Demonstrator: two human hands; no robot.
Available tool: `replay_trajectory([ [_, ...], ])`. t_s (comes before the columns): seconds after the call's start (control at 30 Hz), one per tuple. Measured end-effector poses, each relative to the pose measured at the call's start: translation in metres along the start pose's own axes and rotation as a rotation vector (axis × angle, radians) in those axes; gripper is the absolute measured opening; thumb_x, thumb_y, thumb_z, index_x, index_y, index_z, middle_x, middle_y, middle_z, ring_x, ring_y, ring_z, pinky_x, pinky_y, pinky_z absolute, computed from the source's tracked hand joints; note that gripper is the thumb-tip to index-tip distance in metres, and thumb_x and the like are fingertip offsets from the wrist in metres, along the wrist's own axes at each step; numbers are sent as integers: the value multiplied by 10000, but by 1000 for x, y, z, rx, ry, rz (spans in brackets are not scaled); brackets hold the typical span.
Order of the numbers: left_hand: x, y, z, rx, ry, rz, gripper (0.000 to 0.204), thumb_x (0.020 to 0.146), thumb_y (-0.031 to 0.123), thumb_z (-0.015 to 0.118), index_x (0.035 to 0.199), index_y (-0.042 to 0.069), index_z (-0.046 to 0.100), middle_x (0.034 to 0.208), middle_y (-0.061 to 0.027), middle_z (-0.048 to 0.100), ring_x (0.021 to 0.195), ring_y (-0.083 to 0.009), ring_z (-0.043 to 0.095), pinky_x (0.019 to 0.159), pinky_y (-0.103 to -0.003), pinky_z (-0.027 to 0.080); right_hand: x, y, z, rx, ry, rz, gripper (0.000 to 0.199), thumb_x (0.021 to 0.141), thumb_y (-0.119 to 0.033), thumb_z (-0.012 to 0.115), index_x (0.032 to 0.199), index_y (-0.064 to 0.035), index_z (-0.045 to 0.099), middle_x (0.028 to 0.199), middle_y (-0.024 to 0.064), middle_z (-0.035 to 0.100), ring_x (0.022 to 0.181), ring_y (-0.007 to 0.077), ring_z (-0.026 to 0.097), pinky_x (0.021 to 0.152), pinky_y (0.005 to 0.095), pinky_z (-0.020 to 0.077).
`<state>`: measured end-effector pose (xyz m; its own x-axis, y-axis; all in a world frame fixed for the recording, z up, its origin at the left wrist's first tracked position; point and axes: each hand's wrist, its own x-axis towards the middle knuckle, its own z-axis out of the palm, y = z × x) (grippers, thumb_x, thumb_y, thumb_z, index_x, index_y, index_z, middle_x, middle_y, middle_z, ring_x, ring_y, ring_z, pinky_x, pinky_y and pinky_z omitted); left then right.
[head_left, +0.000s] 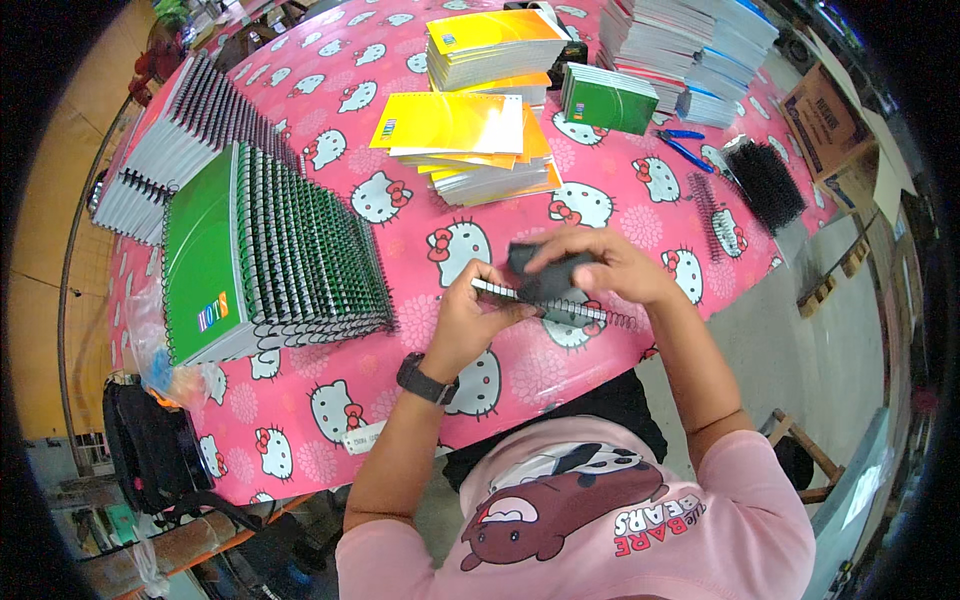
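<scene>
My left hand (470, 312) is closed on the left end of a small notebook (491, 289), its white page edge turned toward me. A spiral coil (617, 320) runs along that edge and sticks out past its right end. Over the dark grey, blurred surface (568, 282) behind the edge, my right hand (625, 265) reaches in from the right, fingers stretched and thumb apart. Whether that surface is the notebook's cover or a separate thing, I cannot tell.
Green spiral notebooks (205, 255) are stacked at left, with more coil-bound books (200, 115) behind. Yellow-covered booklets (440, 118), green booklets (612, 98) and tall paper stacks (655, 45) stand at the back. Blue-handled pliers (688, 150), a loose coil (706, 215) and a heap of black coils (765, 185) lie right.
</scene>
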<state>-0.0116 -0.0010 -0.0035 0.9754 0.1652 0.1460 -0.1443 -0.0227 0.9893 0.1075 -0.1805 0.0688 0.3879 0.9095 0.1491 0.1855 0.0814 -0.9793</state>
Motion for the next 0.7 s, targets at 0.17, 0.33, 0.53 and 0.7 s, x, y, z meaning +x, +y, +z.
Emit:
replay_trajectory([
  [0.17, 0, 4, 1, 43, 10, 38, 369, 681, 90, 803, 834, 63, 468, 764, 12, 506, 724, -57, 496, 650, -234, 442, 4, 14, -9, -824, 186, 115, 535, 705, -413, 719, 1112, -82, 615, 1274, 195, 484, 1209, 351, 413, 1012, 439, 324],
  [0.33, 0, 22, 5, 216, 16, 58, 350, 696, 105, 776, 863, 42, 475, 755, -27, 509, 678, -116, 506, 615, -276, 437, -2, -14, 6, -861, 307, -106, 506, 701, -300, 750, 1110, -55, 582, 1186, 150, 537, 1091, 303, 490, 941, 397, 385],
  [0.53, -6, 56, 19, 368, 138, 175, 270, 691, 94, 731, 812, 19, 501, 720, -93, 541, 635, -174, 524, 576, -298, 430, 0, -38, 48, -494, 278, -91, 287, 744, -154, 714, 966, -20, 591, 896, 121, 569, 853, 271, 570, 719, 360, 459],
  [0.7, -15, 66, 12, 291, 204, 187, 229, 678, 65, 717, 769, 17, 512, 681, -80, 555, 600, -162, 529, 556, -290, 425, 3, -42, 55, -473, 302, -329, 245, 746, -129, 710, 935, -29, 591, 843, 94, 543, 761, 254, 561, 666, 337, 458],
])
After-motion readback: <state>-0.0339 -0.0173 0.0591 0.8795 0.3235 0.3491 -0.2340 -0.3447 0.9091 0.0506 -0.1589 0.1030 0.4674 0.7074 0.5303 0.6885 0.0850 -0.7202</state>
